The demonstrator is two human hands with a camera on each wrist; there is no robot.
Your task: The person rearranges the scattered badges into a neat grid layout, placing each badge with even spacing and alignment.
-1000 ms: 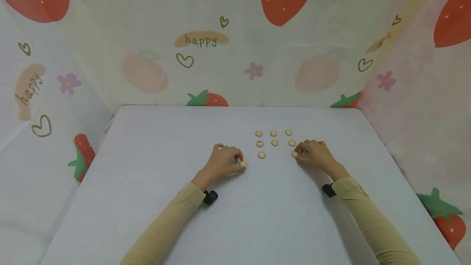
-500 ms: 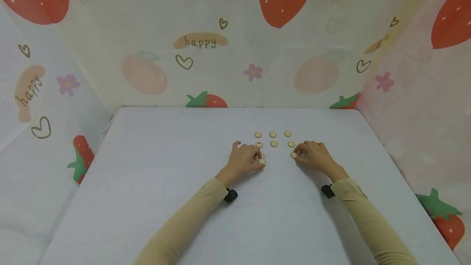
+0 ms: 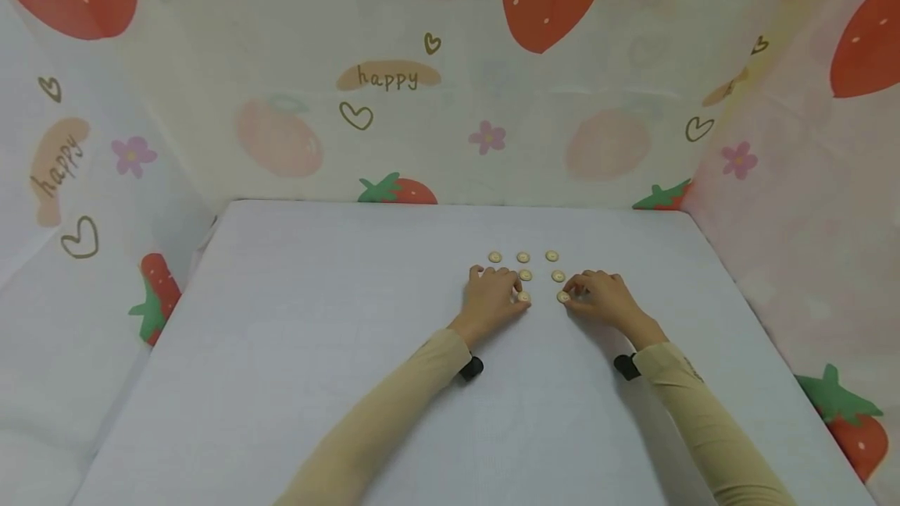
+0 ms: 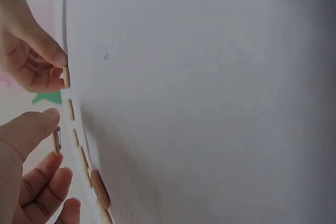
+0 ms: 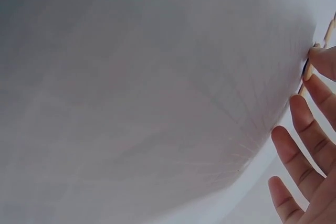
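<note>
My left hand [image 3: 488,301] pinches a round, pale wooden pin badge [image 3: 523,297] between thumb and fingertips. In the left wrist view that badge [image 4: 56,141] is edge-on, a metal pin clasp on its back, held off the table. My right hand [image 3: 603,299] pinches another badge [image 3: 563,297] at the right end of the nearest row, at the table top. A row of three badges [image 3: 523,257] lies at the back. Between it and the hands lie a middle badge [image 3: 525,276] and a right badge [image 3: 558,276]. My left hand hides badges on the left side.
A white-covered table [image 3: 316,350] lies beneath both arms. Its far edge meets a strawberry-print cloth wall [image 3: 295,61], and similar cloth stands on the left and right. Each wrist wears a small black camera [image 3: 472,368].
My left hand has moved right with its badge, passing over the left-hand badges to the middle of the nearest row. The right hand has stayed where it was, pinching its badge.
</note>
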